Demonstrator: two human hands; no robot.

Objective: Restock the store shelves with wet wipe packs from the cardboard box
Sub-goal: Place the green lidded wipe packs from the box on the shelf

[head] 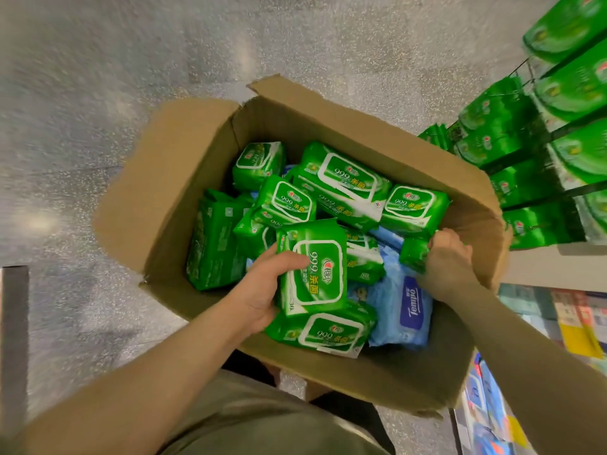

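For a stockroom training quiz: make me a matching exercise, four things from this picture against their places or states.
Things:
1. left hand
2. right hand
3. blue Tempo pack
4. shelf packs

States:
A. lies in the cardboard box, untouched
B. grips a large green wet wipe pack
C. stand in rows outside the box
D. grips a small green pack by the box wall

Pairs: 1-B, 2-D, 3-A, 4-C

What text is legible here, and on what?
"999" with yellow characters, blurred: green pack gripped by the left hand.
"999": other green packs in the cardboard box, printed upside down to the camera.
"Tempo": blue pack.
Shelf packs and the small pack in the right hand: unreadable.
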